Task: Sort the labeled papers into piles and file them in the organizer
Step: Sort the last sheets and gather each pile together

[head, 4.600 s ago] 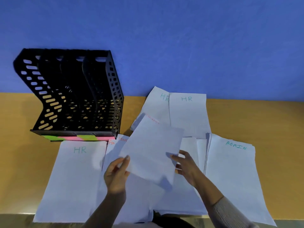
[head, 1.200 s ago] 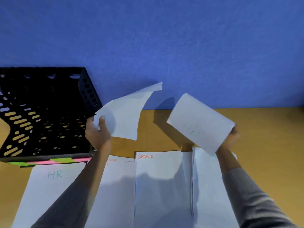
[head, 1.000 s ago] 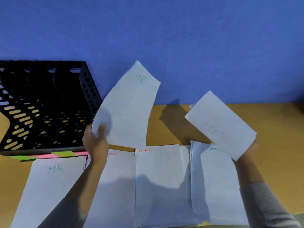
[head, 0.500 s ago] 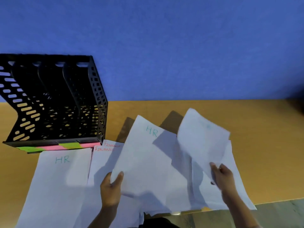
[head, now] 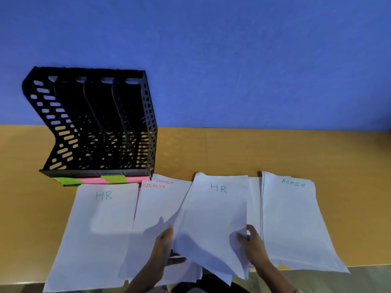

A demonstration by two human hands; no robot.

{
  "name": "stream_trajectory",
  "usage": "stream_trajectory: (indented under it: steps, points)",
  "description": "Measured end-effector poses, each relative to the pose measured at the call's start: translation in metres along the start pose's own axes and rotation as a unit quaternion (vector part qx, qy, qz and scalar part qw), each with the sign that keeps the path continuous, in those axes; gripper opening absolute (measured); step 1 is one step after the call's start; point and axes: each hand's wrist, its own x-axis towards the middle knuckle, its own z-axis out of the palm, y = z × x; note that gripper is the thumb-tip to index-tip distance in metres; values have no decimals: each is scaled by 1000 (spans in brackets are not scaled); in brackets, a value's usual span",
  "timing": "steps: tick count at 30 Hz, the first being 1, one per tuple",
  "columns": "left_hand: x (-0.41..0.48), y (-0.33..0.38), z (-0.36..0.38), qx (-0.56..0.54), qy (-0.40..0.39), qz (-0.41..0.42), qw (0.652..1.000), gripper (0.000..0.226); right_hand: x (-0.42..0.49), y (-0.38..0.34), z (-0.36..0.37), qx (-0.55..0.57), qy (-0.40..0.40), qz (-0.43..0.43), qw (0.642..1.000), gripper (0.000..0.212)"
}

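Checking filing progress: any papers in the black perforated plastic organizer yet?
No, every slot of the black perforated plastic organizer shows only bare mesh; the white labeled papers lie on the wooden table.

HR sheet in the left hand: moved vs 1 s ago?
Yes. The HR sheet was raised beside the organizer; now it lies lower, in front and right of it, next to the FINANCE pile, gripped by the left hand.

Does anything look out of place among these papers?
Yes. The HR sheet, gripped by the left hand and right hand, lies tilted in the middle between the FINANCE pile and ADMIN pile, overlapping the FINANCE one, while the HR pile sits far left.
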Motion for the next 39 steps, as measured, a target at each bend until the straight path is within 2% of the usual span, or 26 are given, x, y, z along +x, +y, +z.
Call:
stream_trajectory:
  steps: [3, 5, 7, 8, 9, 12, 17, 21, 23, 26, 28, 31, 34, 39]
  points:
    - [-5, 6, -1, 53, 2, -7, 999, 52, -4, -3, 8, -10, -28, 4, 1000, 46]
    - [-1, 4, -6, 97, -18, 46, 994, 50, -7, -4, 15, -20, -41, -3, 999, 60]
    - [4, -2, -13, 135, -22, 91, 986, 61, -11, -5, 22, -27, -53, -13, 998, 65]
    - [6, -5, -17, 153, -15, 118, 981, 62, -13, -5, 25, -29, -58, -18, 998, 66]
    - [7, -7, -19, 174, -5, 155, 972, 54, -16, -5, 28, -30, -62, -22, 997, 66]
    - [4, -13, -25, 152, 17, 260, 954, 19, -21, -5, 32, -25, -66, -29, 997, 60]
    - [-10, -15, -49, 7, 21, 373, 927, 25, -23, -5, 32, -3, -46, -45, 998, 50]
    - [-21, -20, -87, -27, 52, 431, 900, 21, -23, -7, 35, 6, -41, -50, 998, 47]
    - [-20, -25, -112, -45, 118, 411, 903, 18, -23, -8, 39, 1, -41, -58, 997, 43]
    - [-15, -38, -156, -48, 230, 322, 917, 23, -25, -12, 46, -19, -51, -76, 996, 37]
    - [-15, -48, -183, -39, 284, 292, 913, 19, -27, -14, 50, -36, -63, -91, 993, 34]
    - [-15, -58, -214, -84, 304, 249, 916, 20, -30, -18, 55, -62, -84, -109, 989, 29]
    - [-13, -62, -236, -77, 343, 224, 909, 43, -33, -22, 60, -82, -95, -122, 985, 25]
    - [-13, -62, -248, -57, 358, 244, 899, 28, -42, -27, 69, -116, -103, -147, 977, 22]
